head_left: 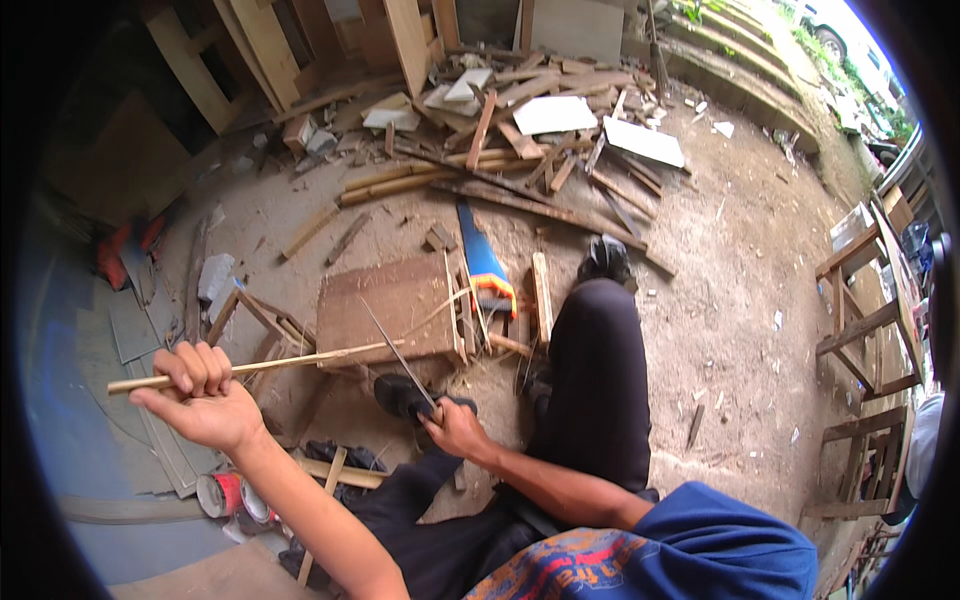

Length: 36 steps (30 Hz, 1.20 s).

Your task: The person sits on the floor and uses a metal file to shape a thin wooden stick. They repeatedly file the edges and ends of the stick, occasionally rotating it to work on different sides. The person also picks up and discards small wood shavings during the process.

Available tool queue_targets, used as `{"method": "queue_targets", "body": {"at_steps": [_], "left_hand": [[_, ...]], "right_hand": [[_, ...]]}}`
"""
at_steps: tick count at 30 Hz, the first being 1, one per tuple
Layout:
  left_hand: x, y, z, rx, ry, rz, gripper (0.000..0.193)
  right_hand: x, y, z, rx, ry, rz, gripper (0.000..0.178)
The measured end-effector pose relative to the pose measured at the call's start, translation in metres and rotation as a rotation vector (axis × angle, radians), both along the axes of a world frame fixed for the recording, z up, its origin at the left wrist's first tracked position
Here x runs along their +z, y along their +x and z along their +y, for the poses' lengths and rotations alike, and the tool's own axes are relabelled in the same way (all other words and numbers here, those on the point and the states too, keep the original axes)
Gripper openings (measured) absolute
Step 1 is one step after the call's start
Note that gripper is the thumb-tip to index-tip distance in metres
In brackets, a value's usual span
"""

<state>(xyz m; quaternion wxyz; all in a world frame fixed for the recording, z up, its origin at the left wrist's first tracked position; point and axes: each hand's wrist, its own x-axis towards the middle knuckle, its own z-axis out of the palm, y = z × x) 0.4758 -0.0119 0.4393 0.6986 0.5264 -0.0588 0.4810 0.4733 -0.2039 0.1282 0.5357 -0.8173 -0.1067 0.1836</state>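
My left hand (pixel 208 402) is closed round a thin, pale stick, bamboo or wood (pixel 290 362), which points right over a low brown wooden block (pixel 375 300). In my right hand (pixel 456 428) is a knife; its long narrow blade (pixel 382 332) slants up and left, crossing the stick near its right end. Whether the edge touches the stick, I cannot tell. My fingers cover most of the handle. Just beyond the block's right side lies a handsaw (pixel 477 245) with a blue blade and orange-and-black grip. Thin shavings (pixel 440 315) cling about the block's right edge.
Scrap wood and white board pieces (pixel 555 115) are heaped at the back. Wooden frames (pixel 868 330) stand along the right side. Red-and-white cans (pixel 222 494) sit near my left forearm. An orange-red tool (pixel 118 255) lies at far left. Concrete steps (pixel 740 60) rise at back right.
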Motion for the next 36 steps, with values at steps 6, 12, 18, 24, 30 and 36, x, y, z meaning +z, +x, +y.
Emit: {"method": "queue_targets", "body": {"at_steps": [6, 12, 18, 24, 30, 36], "left_hand": [[-0.012, 0.04, 0.003, 0.191, 0.163, 0.161, 0.047], [-0.026, 0.056, 0.001, 0.307, 0.242, 0.284, 0.038], [-0.024, 0.064, 0.008, 0.313, 0.191, 0.27, 0.044], [-0.029, 0.068, 0.008, -0.135, -0.06, 0.05, 0.045], [-0.036, 0.056, 0.016, -0.294, -0.042, -0.006, 0.024], [-0.042, 0.05, 0.01, -0.215, -0.026, -0.005, 0.023]], "right_hand": [[-0.001, 0.002, 0.008, 0.022, -0.048, 0.081, 0.049], [0.006, 0.014, -0.005, 0.155, -0.141, 0.302, 0.042], [-0.045, 0.005, 0.012, 0.058, -0.056, 0.252, 0.043], [-0.016, 0.004, 0.007, -0.038, 0.153, 0.38, 0.04], [0.057, 0.0, 0.009, -0.024, 0.223, 0.189, 0.047], [0.083, 0.002, -0.001, 0.209, 0.237, 0.01, 0.052]]}}
